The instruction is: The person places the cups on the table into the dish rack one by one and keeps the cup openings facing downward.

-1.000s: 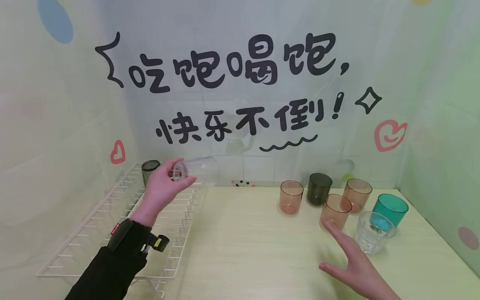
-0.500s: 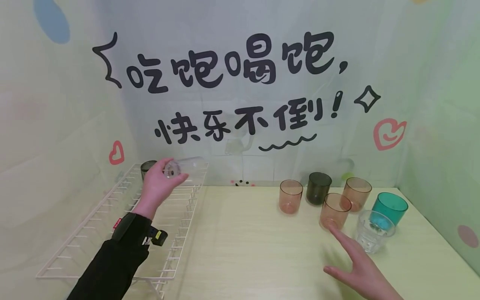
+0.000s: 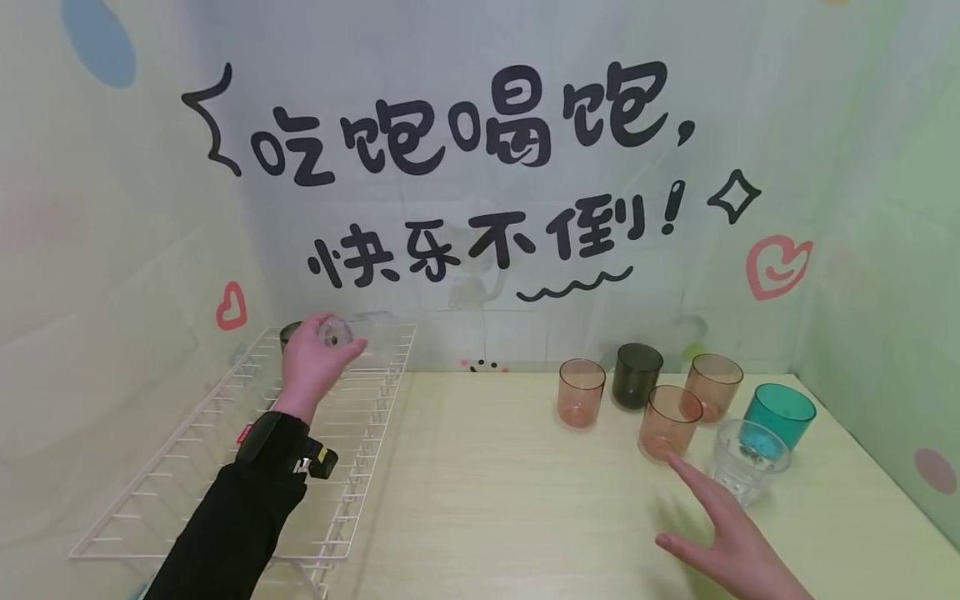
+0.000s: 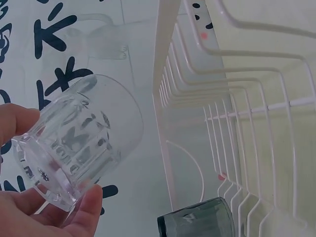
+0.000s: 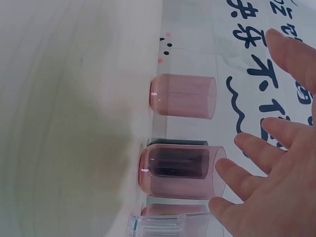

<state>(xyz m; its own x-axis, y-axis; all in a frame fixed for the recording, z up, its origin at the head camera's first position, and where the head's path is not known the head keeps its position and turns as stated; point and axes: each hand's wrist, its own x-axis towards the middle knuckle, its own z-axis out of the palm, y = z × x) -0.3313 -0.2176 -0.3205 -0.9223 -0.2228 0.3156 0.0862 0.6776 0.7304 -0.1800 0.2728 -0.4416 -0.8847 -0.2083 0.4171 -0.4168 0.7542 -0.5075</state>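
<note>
My left hand grips a clear glass near its thick base, with the thumb on one side and fingers on the other. The glass is tilted on its side above the far end of a white wire rack. A dark grey glass stands in the rack, partly hidden behind the hand in the head view. My right hand hovers with fingers spread and holds nothing. Its fingers are near the front pink glass and another clear glass.
Two more pink glasses, a black glass and a teal glass stand at the back right of the pale table. A printed curtain hangs behind and along both sides.
My left hand has moved left and slightly up with the clear glass, turning its base more toward the camera. The right hand has drifted slightly right and down.
</note>
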